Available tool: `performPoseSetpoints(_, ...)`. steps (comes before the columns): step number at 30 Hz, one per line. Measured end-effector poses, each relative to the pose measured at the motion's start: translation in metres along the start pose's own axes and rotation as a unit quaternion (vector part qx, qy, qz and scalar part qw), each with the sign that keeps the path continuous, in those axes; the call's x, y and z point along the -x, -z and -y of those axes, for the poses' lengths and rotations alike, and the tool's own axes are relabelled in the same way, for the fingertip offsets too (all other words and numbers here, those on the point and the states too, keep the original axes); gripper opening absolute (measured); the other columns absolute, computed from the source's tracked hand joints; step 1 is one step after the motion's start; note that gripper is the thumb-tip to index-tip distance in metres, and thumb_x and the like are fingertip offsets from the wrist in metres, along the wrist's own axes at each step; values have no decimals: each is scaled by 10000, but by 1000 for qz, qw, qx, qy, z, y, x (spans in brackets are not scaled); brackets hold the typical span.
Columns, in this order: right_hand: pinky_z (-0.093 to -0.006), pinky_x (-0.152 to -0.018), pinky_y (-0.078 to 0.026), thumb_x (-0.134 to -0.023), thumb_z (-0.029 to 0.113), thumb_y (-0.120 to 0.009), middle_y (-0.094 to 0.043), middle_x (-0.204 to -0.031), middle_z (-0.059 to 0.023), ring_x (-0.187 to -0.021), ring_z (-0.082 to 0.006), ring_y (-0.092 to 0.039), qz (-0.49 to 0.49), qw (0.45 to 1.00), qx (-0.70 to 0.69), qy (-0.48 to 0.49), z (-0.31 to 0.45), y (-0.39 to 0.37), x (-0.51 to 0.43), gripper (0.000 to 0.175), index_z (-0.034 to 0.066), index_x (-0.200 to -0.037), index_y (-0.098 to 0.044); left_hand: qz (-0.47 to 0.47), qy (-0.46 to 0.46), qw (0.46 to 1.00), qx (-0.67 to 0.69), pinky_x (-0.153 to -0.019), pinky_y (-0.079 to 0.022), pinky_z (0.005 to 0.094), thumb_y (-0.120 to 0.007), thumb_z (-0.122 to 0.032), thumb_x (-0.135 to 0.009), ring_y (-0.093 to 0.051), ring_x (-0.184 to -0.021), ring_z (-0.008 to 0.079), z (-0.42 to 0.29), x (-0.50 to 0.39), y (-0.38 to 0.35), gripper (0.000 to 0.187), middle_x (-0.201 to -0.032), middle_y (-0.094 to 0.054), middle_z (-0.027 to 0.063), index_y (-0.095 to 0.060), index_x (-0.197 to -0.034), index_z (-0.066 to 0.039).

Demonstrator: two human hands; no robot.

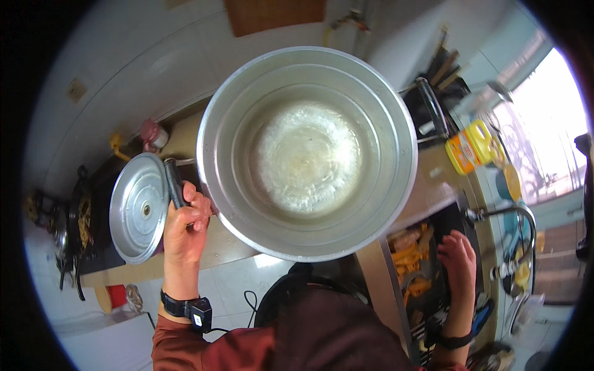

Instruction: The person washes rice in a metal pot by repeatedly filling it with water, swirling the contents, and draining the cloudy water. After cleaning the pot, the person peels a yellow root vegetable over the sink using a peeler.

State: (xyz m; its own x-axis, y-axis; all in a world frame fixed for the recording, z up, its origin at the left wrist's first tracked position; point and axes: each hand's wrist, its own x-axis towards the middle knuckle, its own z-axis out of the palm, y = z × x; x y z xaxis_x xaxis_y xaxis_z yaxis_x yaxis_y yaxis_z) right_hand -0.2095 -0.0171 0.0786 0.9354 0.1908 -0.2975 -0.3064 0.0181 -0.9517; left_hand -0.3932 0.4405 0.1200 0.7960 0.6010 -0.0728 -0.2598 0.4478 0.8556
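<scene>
A large aluminium pot [306,157] is raised before me, its round mouth facing my view. Only wet-looking shine shows at its bottom; I cannot tell how much liquid is there. My left hand [188,218] is closed around the pot's black side handle [174,183]. On the opposite side, the other black handle [431,109] is free of any hand. My right hand [459,257] hovers at the dark sink [448,218], holding nothing, fingers loosely bent and apart. Beside it, orange-yellow food pieces [410,259] lie in the sink area. An aluminium lid [139,208] rests left of my left hand.
A curved faucet [526,222] rises right of the sink. A yellow oil jug [471,146] stands near the window. Far left, a wok [81,222] with food sits on the stove. A pink-lidded jar [154,134] is by the back wall.
</scene>
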Motion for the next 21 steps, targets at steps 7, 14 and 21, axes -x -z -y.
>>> performPoseSetpoints(7, -323, -830, -440, -923, 331, -469, -531, -1188, -112, -1087, -203, -514, 28, 995, -51, 83, 24, 21, 22, 472, 29, -1282, -415, 136, 118, 980, -83, -564, -270, 227, -562, -74, -642, -329, -489, 91, 49, 11, -70, 251, -513, -353, -40, -410, -840, -100)
performPoseSetpoints(14, -341, -782, -469, -854, 244, -580, -627, -970, -102, -817, -170, -601, -92, 996, 5, -1, -7, 72, 65, 278, 9, -1002, -575, 207, 187, 955, -103, -535, -256, 228, -560, -87, -672, -301, -463, 70, 112, 11, -101, 217, -525, -357, -47, -432, -848, -93)
performPoseSetpoints(21, -347, -787, -486, -811, 174, -572, -615, -1035, -153, -824, -198, -622, -74, 997, 11, 6, -34, 93, 90, 176, 13, -880, -554, 228, 206, 931, -195, -569, -304, 203, -513, -57, -722, -359, -506, 64, 128, 8, -106, 189, -581, -410, -37, -476, -908, -47)
